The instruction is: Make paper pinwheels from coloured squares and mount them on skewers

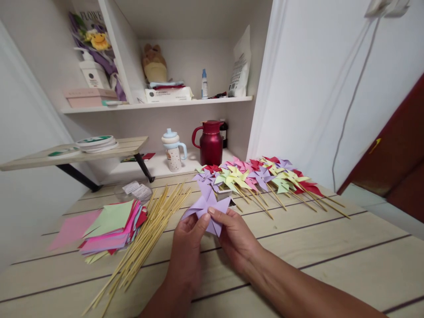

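Observation:
A purple paper pinwheel (pixel 209 204) with folded blades is held between both hands above the table. My left hand (pixel 189 236) grips its left side, thumb near the centre. My right hand (pixel 236 234) pinches it from the right, its thumb pressed on the middle; the fingers behind the paper are hidden. No stick shows on this pinwheel. Just beyond it lies a heap of finished pinwheels (pixel 261 176) in several colours, their sticks pointing toward me. Left of my hands lie a loose bundle of thin wooden sticks (pixel 145 240) and a stack of coloured paper squares (pixel 111 221).
A clear container with labels (pixel 136 191) sits behind the paper stack. A small raised shelf (pixel 127 145) holds round tape-like discs (pixel 96 143). At the back stand a cup with a blue handle (pixel 172 152) and a red thermos jug (pixel 211 143), below a white shelf (pixel 132 106).

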Tool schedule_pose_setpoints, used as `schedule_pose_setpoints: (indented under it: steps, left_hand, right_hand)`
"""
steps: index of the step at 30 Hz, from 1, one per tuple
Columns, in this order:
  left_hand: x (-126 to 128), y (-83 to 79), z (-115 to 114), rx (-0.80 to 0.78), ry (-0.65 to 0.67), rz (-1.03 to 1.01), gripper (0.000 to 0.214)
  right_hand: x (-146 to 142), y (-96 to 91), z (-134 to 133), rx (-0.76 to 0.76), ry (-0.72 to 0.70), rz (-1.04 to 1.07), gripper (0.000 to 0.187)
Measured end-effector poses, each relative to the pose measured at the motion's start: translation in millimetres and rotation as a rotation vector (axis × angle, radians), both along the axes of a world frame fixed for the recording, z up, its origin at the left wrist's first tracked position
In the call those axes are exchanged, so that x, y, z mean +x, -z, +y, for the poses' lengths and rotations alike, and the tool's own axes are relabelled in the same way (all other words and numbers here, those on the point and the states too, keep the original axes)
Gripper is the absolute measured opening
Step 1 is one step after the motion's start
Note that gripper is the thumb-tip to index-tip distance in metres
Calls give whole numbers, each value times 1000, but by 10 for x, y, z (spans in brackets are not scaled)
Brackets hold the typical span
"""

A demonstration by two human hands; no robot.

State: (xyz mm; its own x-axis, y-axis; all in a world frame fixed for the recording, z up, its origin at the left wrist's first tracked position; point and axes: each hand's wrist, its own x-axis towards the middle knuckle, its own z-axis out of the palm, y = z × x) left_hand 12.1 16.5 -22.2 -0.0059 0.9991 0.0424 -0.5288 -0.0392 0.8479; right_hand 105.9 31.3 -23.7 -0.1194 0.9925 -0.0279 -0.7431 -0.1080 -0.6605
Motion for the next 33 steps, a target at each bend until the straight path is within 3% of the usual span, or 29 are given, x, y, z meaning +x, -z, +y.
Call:
schedule_pose_setpoints:
  steps: [15,21,27,33]
  left_hand:
    - [-34,-53,-56,0,49,53,33]
    - [-95,27,-4,-78,-12,189,34]
    - [-104,53,12,-181,-170,262,31]
    - [-107,-12,1,-165,-161,256,27]
  right_hand:
    - [63,-89,31,-19,69,17,23]
    - [84,-95,29,-32,82,7,21]
    - [67,-70,20,-39,95,-28,26]
    - [66,-43,15,-20,74,-60,27]
